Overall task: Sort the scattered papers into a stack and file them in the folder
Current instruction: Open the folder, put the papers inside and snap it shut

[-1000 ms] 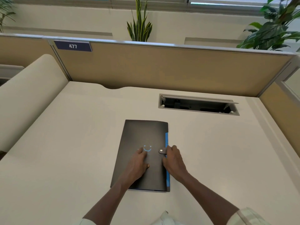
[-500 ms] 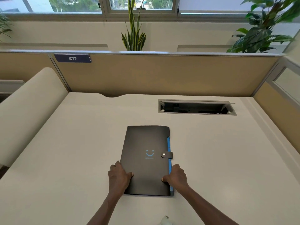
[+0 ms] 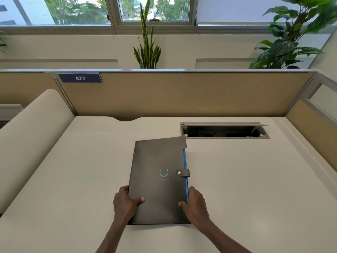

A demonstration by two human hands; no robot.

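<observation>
Two bare hands hold a closed black folder (image 3: 158, 181) by its near end on a cream counter (image 3: 237, 189). The left hand (image 3: 125, 201) grips the left edge, thumb on the cover; the right hand (image 3: 196, 202) grips the right edge beside blue page tabs (image 3: 185, 172). A snap strap (image 3: 183, 172) fastens the cover — a blue smiley sits mid-cover. Beyond lie an open cable hatch (image 3: 224, 130), a tan partition (image 3: 182, 94) labelled 477, and potted plants.

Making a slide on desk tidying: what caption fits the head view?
Both hands, left and right, grip the closed black folder by its near sides on the desk.
</observation>
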